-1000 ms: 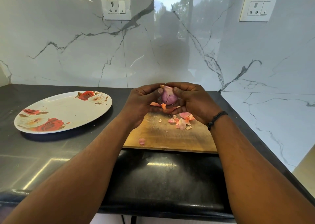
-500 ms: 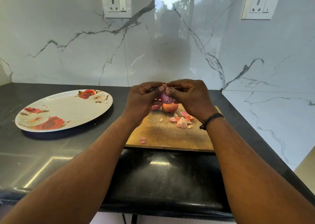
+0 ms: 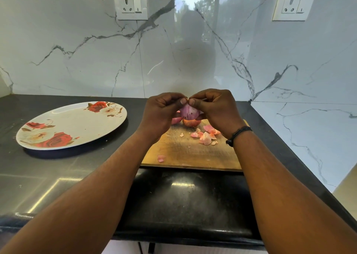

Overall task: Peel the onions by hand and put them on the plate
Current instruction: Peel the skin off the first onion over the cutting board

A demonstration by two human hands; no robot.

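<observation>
2 hands [image 3: 193, 112] grip onion [image 3: 189, 112]; plate [image 3: 81, 122] holds no onions.

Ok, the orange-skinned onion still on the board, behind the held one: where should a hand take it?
Probably from above, fingers wrapping its rounded sides. The unpeeled onion sits on the cutting board with its sides free; the left hand, the right hand and the held onion hover just above, so they must clear first.

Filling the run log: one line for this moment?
step: peeling | both hands grip onion over board | plate bare | peels on board
</observation>
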